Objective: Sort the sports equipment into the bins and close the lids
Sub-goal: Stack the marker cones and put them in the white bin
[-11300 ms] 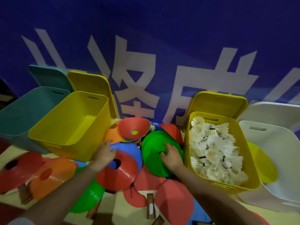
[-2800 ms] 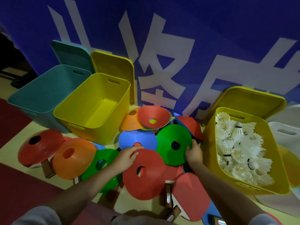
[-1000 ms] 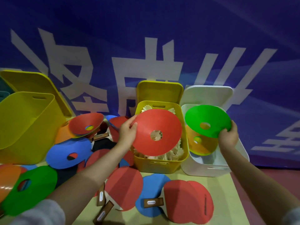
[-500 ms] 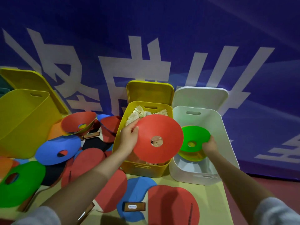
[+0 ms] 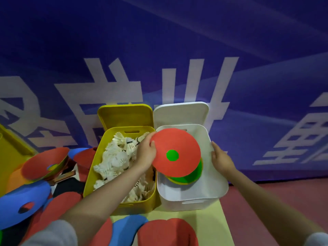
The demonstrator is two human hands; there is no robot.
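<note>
My left hand [image 5: 146, 153] grips the rim of a red disc cone [image 5: 177, 150] and holds it over the white bin [image 5: 213, 181]. Under it in that bin lie a green disc cone [image 5: 190, 175] and a yellow one, the green showing through the red cone's centre hole. My right hand [image 5: 221, 159] rests on the white bin's right rim with fingers apart and nothing in it. The yellow bin [image 5: 95, 171] to the left is full of white shuttlecocks [image 5: 117, 160]. Both lids stand open behind: the yellow lid [image 5: 124, 116] and the white lid [image 5: 181, 113].
More disc cones lie on the left: a red one [image 5: 44, 163] tilted up, a blue one [image 5: 23, 205]. Red and blue table-tennis paddles [image 5: 166, 231] lie in front. Another yellow bin [image 5: 10, 157] sits at the far left. A blue banner wall stands right behind the bins.
My right hand let go of the green cone in the white bin and moved to the bin's right rim. My left hand carried the red cone right, from over the shuttlecocks to over the white bin.
</note>
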